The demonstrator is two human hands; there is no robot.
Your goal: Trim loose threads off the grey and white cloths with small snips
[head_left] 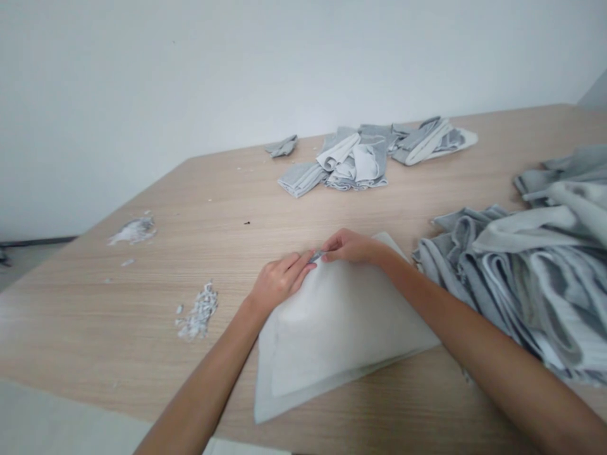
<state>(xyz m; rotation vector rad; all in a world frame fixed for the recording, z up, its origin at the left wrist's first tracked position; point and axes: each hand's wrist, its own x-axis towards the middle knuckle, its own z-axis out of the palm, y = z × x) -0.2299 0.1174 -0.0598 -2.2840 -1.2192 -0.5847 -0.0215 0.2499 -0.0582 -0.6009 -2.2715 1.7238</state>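
Observation:
A white folded piece of fabric [351,322] with a pale grey underside lies at an angle on the table in front of me. My left hand [282,278] is closed on its far left edge, the fingers pinching the cloth. Close beside it, my right hand [348,246] pinches the same edge between thumb and fingers. A small grey bit of the edge shows between the two hands. The right forearm crosses over the right part of the fabric and hides some of it.
A large heap of grey and white cloths [531,265] fills the table's right side. More folded cloths [351,161] lie at the back near the wall. Small piles of white scraps [199,313] and fluff [134,231] sit on the left of the wooden table [227,253].

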